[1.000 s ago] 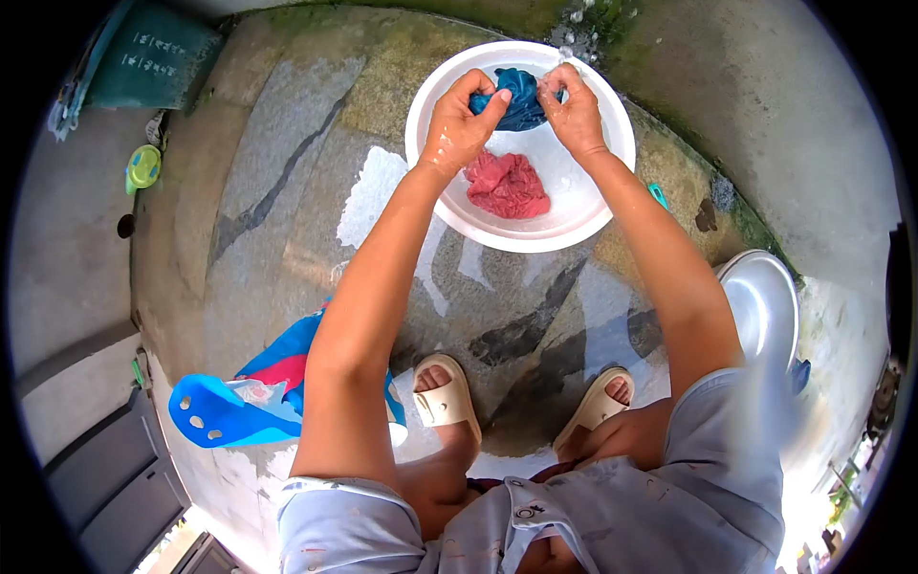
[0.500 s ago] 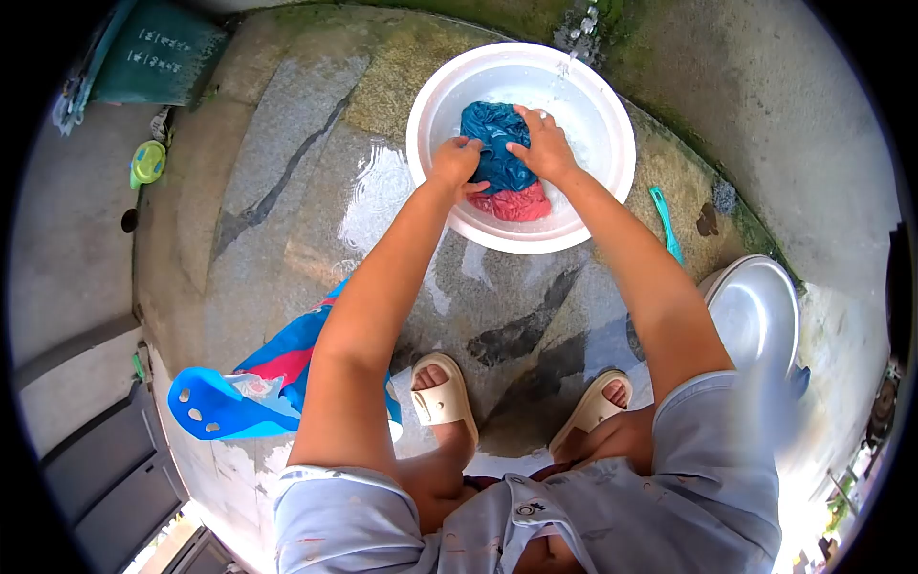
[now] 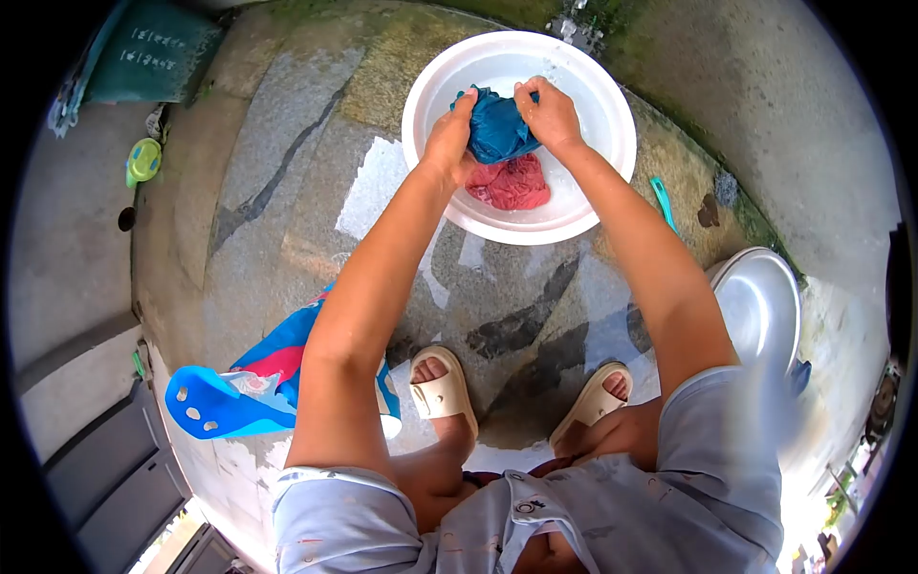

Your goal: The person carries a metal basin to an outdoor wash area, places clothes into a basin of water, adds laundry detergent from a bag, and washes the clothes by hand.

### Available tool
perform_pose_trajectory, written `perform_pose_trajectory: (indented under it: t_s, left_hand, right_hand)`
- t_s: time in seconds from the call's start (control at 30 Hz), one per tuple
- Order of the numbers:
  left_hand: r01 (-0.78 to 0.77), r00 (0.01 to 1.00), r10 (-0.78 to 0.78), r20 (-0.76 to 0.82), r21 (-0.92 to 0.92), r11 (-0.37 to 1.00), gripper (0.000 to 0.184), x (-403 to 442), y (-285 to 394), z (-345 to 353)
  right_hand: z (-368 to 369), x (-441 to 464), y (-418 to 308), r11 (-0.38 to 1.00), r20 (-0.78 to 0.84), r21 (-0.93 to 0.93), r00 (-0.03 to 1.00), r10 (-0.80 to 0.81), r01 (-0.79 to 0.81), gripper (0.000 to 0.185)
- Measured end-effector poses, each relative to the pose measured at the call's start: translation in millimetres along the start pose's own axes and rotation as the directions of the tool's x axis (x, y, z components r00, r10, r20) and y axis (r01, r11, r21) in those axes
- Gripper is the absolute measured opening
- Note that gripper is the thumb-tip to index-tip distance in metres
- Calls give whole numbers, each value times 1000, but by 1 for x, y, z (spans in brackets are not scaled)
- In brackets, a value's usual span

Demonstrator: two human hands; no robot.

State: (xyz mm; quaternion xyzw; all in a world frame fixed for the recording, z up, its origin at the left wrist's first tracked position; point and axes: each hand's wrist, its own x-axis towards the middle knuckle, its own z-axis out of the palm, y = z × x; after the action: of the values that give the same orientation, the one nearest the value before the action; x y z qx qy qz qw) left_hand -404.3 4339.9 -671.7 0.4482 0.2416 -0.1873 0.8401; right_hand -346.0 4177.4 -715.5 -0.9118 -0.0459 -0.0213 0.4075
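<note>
1. White basin (image 3: 521,231) fills the upper middle of the frame.
2. Teal cloth (image 3: 500,129), bunched with no clear long axis, is over the basin, just above red cloth (image 3: 513,187) in the frame.
3. Left hand (image 3: 449,142), half-curled, grips its left side; right hand (image 3: 551,113), fingers nearly closed, pinches its upper right edge; neither is nearer.
4. Pale writing (image 3: 158,37) on the green container (image 3: 143,82), upper left: too small to read.

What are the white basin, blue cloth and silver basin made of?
White basin: probably plastic, its rim smooth and thick.
Blue cloth: thin fabric, softly creased with a wet-looking sheen; fibre unclear.
Silver basin: likely metal, by its polished, streaky shine.
</note>
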Motion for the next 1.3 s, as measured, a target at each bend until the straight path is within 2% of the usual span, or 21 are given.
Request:
perform_pose_trajectory:
  t_s: [0.07, 0.13, 0.2, 0.23, 0.27, 0.3, 0.33, 0.4, 0.43, 0.53, 0.6, 0.67, 0.73, 0.8, 0.93, 1.07, 1.13, 1.17, 1.23, 1.27, 1.3]
  left_hand:
    - [8, 992, 13, -127, 164, 986, 49, 6, -1, -8]
    - [70, 963, 38, -269, 381, 922, 48, 8, -11, -19]
    - [210, 909, 80, -408, 617, 758, 46, 6, -31, -28]
    - [252, 929, -12, -370, 610, 751, 45, 4, -39, -24]
    - [297, 938, -106, -331, 603, 741, 44, 1, -49, -17]
    - [338, 936, -197, -290, 595, 729, 43, 0, -57, -12]
    - [336, 933, -196, -303, 529, 779, 42, 14, -70, -18]
    - [324, 923, -197, -330, 389, 863, 40, 48, -98, -43]
    - [374, 920, -277, -276, 412, 831, 36, 23, -68, -28]
    - [260, 962, -265, 69, 70, 963, 29, 19, -56, -43]
    - [166, 985, -170, 30, 118, 979, 26, 3, -35, -32]
    - [53, 998, -47, -34, 214, 975, 22, -9, -17, -27]
    - [-85, 987, 126, -94, 357, 930, 18, -4, 1, -33]
    - [-115, 947, 259, -187, 556, 823, 8, -10, 23, -31]
    - [-417, 791, 611, -5, 727, 546, 14, 10, 31, -29]
    - [-384, 822, 569, 6, 744, 547, 17, -13, 66, 4]
    - [-367, 877, 478, -41, 583, 724, 12, -26, 72, 24]
    - [-375, 889, 458, -31, 525, 764, 11, -21, 71, 25]
    - [-383, 899, 437, -33, 427, 819, 9, -19, 70, 29]
    - [-386, 899, 436, -46, 387, 838, 10, -20, 69, 32]
    - [-389, 899, 433, -60, 346, 854, 10, -22, 69, 33]
  right_hand:
    - [-7, 4, 36, 997, -15, 11, 997, 77, -77, 35]
    - [0, -6, 75, 947, -126, -319, 989, -78, 34, 42]
    - [-9, -27, 52, 919, 135, -330, 953, 270, -214, 53]
    - [-11, -36, 42, 872, 256, -360, 864, 433, -331, 59]
    - [7, -43, 53, 874, 379, -432, 834, 400, -223, 75]
    - [3, -55, 36, 930, 610, -303, 708, 356, -207, 78]
    - [25, -65, 49, 990, 654, -66, 744, 136, -123, 65]
    - [35, -80, 20, 975, 367, 61, 913, 179, -216, 45]
    - [28, -80, 0, 979, 328, 117, 937, 121, -167, 39]
    - [-13, -65, -53, 963, 213, 269, 975, -64, 4, 24]
    - [-29, -55, -57, 920, 146, 364, 967, -209, 144, 18]
    - [-47, -31, -41, 949, 144, 280, 971, -192, 146, 18]
    - [-69, -16, -31, 993, 84, 90, 993, -79, 71, 21]
    - [-81, -5, -14, 993, 117, 109, 993, 21, -34, 20]
    - [-100, 2, -7, 999, 75, 1, 996, 40, -40, 20]
    - [-120, 13, -11, 1000, 60, 26, 998, -4, 2, 20]
    - [-114, 17, 5, 985, 53, 120, 990, -135, 127, 21]
    - [-118, 11, -7, 965, 201, 260, 979, -25, -29, 22]
    - [-116, -1, -16, 719, 445, 602, 894, 60, -348, 23]
    - [-115, -3, -18, 522, 565, 688, 823, 50, -504, 23]
    - [-116, -1, -17, 507, 609, 691, 793, -25, -515, 24]
